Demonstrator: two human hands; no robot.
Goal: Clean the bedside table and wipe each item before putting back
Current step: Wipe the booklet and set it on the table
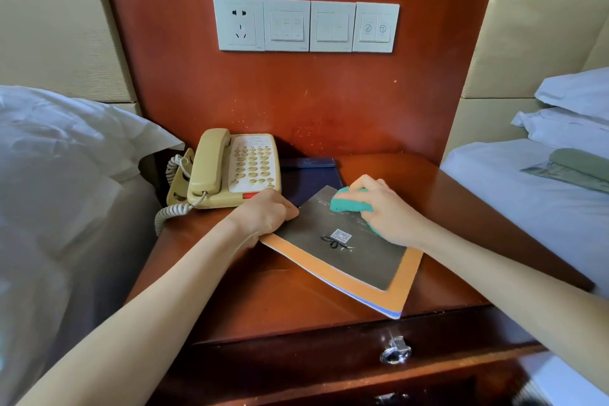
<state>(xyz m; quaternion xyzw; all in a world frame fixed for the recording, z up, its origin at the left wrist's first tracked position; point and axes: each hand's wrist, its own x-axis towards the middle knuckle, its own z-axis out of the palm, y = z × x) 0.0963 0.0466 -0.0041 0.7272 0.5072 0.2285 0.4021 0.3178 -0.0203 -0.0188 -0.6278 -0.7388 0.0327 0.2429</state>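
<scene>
Magazine point(356, 257) lies flat and skewed on the bedside table point(280, 300), near the middle, its low corner reaching the front edge; cover is a dull grey-black panel with an orange border, a small QR code and a black scrawl mid-page, thin blue-white page edges showing along the lower side. Left hand point(267, 216) pinches the magazine's left edge, fingers curled closed over it, pinning it down. Right hand point(382, 208) is clenched around a teal sponge point(351, 203), a soft porous block pressed onto the magazine's upper corner; more teal shows under the palm, could be the same sponge or a cloth, hard to tell. Table top is glossy reddish-brown wood with a rounded front; below it a darker drawer with a shiny metal knob point(395, 350). At the table's back left sits a beige plastic telephone point(235, 168), handset in its cradle, coiled cord hanging off the left side. A dark navy folder point(309, 175) lies flat just right of the phone, partly under the magazine's top corner. Wood back panel carries a row of white plastic switch plates point(306, 25). White bedding left point(59, 155) and right point(534, 188); an olive case point(583, 160) rests on the right bed.
</scene>
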